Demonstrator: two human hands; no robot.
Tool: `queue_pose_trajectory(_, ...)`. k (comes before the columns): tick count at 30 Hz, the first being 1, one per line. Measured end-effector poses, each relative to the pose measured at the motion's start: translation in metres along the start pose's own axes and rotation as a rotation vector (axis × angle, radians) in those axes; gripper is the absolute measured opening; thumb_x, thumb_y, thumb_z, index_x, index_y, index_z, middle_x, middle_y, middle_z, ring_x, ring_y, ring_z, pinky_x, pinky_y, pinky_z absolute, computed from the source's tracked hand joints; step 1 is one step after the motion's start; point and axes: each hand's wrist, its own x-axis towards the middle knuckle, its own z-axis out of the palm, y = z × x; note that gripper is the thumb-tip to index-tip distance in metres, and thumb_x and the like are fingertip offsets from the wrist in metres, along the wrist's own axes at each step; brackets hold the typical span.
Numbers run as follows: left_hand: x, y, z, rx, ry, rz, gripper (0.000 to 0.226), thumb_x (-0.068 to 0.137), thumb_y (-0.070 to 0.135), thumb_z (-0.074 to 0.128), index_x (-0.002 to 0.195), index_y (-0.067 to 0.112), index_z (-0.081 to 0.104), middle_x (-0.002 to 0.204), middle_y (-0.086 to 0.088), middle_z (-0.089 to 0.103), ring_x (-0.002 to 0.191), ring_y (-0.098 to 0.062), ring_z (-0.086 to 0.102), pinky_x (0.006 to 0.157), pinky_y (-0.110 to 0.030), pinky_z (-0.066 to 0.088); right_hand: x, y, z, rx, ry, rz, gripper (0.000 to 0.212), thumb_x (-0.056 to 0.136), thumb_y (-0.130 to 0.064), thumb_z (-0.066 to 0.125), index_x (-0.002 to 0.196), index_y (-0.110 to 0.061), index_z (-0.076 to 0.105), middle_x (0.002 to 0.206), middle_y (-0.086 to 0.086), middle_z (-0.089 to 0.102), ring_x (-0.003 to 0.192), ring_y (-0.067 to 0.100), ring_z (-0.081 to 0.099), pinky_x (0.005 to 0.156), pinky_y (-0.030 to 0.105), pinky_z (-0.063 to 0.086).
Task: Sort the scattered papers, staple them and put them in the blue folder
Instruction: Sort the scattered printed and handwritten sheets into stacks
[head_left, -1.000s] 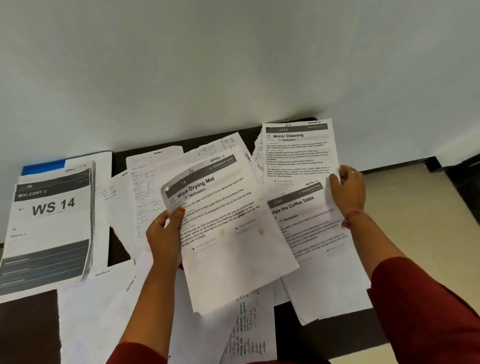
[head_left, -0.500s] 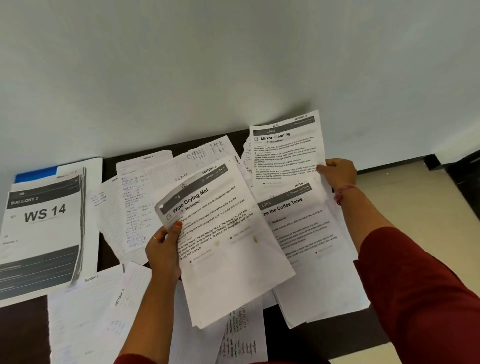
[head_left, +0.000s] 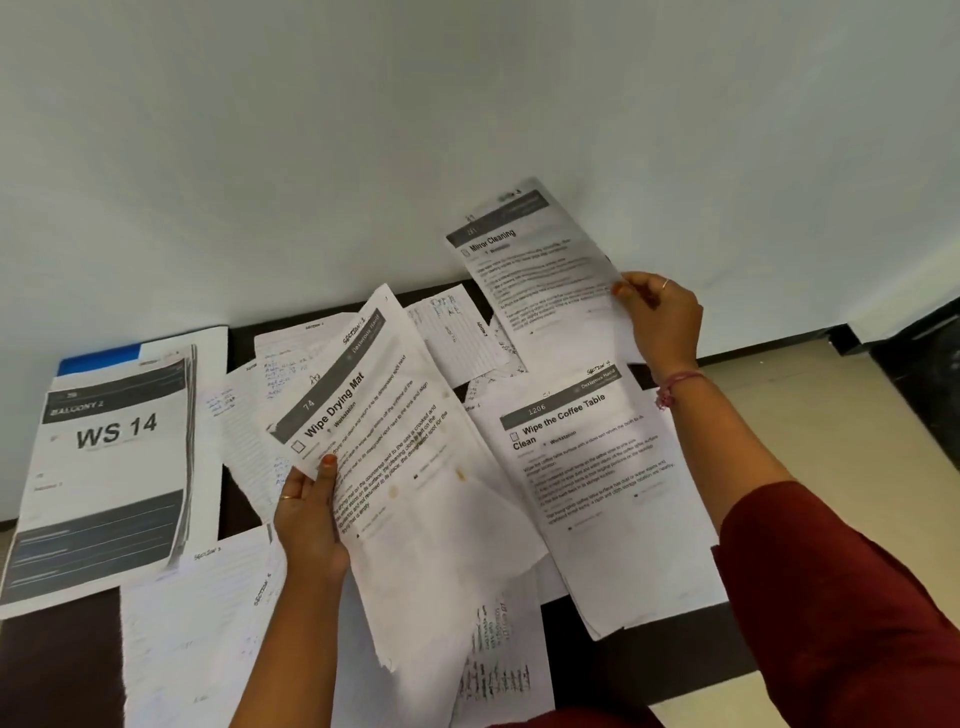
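My left hand (head_left: 309, 512) grips the "Wipe Drying Mat" sheet (head_left: 415, 493) by its left edge, above the table. My right hand (head_left: 660, 317) pinches the "Mirror Cleaning" sheet (head_left: 535, 260) at its right edge and holds it lifted and tilted in front of the wall. The "Wipe the Coffee Table" sheet (head_left: 597, 483) lies flat below it. Handwritten pages (head_left: 457, 338) lie scattered underneath. A corner of the blue folder (head_left: 98, 357) shows at far left, under a stack. No stapler is in view.
A thick stack topped by a "WS 14" cover (head_left: 104, 467) sits at the left on the dark table (head_left: 639, 660). More handwritten sheets (head_left: 208, 623) overlap at the near edge. A pale wall (head_left: 363, 156) rises right behind the table; tiled floor (head_left: 857, 441) lies to the right.
My right hand has lifted the "Mirror Cleaning" sheet up and to the right, off the pile, uncovering the "Wipe the Coffee Table" heading. My left hand still holds the "Wipe Drying Mat" sheet.
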Motion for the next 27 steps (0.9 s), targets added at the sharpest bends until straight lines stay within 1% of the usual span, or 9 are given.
queue_pose_trajectory(2,-0.001,0.006,-0.009,-0.023,-0.008,-0.01,0.021,0.09,0.01,0.062,0.107,0.022,0.067,0.099,0.006,0.073,0.092,-0.01,0.069,0.078,-0.028,0.058,-0.005,-0.021,0.0,-0.001,0.025,-0.093,0.019,0.089,-0.015,0.066,0.106,-0.012,0.071,0.1,-0.003,0.068,0.082,-0.008,0.06,0.079,0.003,0.043)
queue_pose_trajectory(4,-0.002,0.012,-0.019,-0.05,-0.008,-0.031,0.019,0.09,0.01,0.062,0.104,0.022,0.068,0.1,0.005,0.073,0.091,-0.01,0.069,0.078,-0.03,0.058,-0.011,-0.043,0.001,-0.012,0.044,-0.176,0.018,0.089,-0.016,0.065,0.106,-0.012,0.072,0.098,-0.006,0.067,0.081,-0.015,0.058,0.079,0.003,0.043)
queue_pose_trajectory(7,-0.003,0.022,-0.035,-0.103,-0.028,-0.067,0.018,0.091,0.01,0.061,0.099,0.022,0.071,0.106,0.0,0.072,0.092,-0.013,0.07,0.079,-0.034,0.058,-0.025,-0.073,0.008,-0.013,0.044,-0.25,0.019,0.09,-0.016,0.063,0.106,-0.013,0.072,0.098,-0.009,0.066,0.08,-0.008,0.059,0.074,0.005,0.044)
queue_pose_trajectory(10,-0.004,0.032,-0.053,-0.141,-0.043,-0.071,0.021,0.091,0.01,0.06,0.093,0.024,0.076,0.109,-0.001,0.071,0.096,-0.015,0.069,0.081,-0.035,0.058,-0.043,-0.097,0.017,0.015,0.043,-0.294,0.019,0.09,-0.016,0.063,0.106,-0.013,0.072,0.097,-0.01,0.066,0.077,-0.015,0.058,0.07,0.004,0.043)
queue_pose_trajectory(12,-0.004,0.037,-0.062,-0.165,-0.059,-0.075,0.022,0.091,0.011,0.06,0.104,0.023,0.073,0.115,-0.001,0.07,0.104,-0.018,0.067,0.086,-0.038,0.056,-0.052,-0.107,0.022,0.049,0.046,-0.28,0.019,0.089,-0.017,0.064,0.106,-0.013,0.072,0.095,-0.01,0.067,0.077,-0.015,0.058,0.07,0.006,0.044)
queue_pose_trajectory(14,-0.004,0.044,-0.074,-0.2,-0.068,-0.075,0.028,0.091,0.011,0.06,0.115,0.021,0.068,0.119,-0.002,0.068,0.11,-0.02,0.064,0.09,-0.04,0.053,-0.065,-0.113,0.029,0.107,0.026,-0.24,0.017,0.088,-0.017,0.067,0.104,-0.016,0.072,0.093,-0.008,0.068,0.078,-0.009,0.061,0.074,0.01,0.047)
queue_pose_trajectory(17,-0.006,0.056,-0.09,-0.239,-0.081,-0.089,0.024,0.091,0.01,0.059,0.105,0.023,0.073,0.119,-0.003,0.068,0.109,-0.02,0.065,0.09,-0.041,0.053,-0.09,-0.12,0.044,0.289,-0.067,-0.093,0.012,0.086,-0.019,0.069,0.098,-0.02,0.073,0.092,-0.001,0.072,0.086,0.011,0.067,0.082,0.025,0.054)
queue_pose_trajectory(22,-0.005,0.066,-0.11,-0.223,-0.078,-0.091,0.022,0.09,0.011,0.06,0.095,0.025,0.076,0.114,-0.003,0.07,0.098,-0.016,0.069,0.084,-0.039,0.056,-0.139,-0.108,0.07,0.313,-0.272,0.134,0.008,0.089,-0.016,0.066,0.093,-0.018,0.073,0.084,-0.004,0.074,0.076,0.01,0.069,0.065,0.023,0.054)
queue_pose_trajectory(27,-0.001,0.064,-0.13,-0.213,-0.05,-0.136,0.025,0.09,0.01,0.06,0.111,0.02,0.067,0.113,-0.005,0.069,0.091,-0.016,0.071,0.079,-0.039,0.057,-0.188,-0.083,0.092,0.372,-0.349,0.331,0.008,0.087,-0.016,0.068,0.093,-0.019,0.072,0.084,-0.003,0.074,0.073,0.009,0.069,0.061,0.022,0.053)
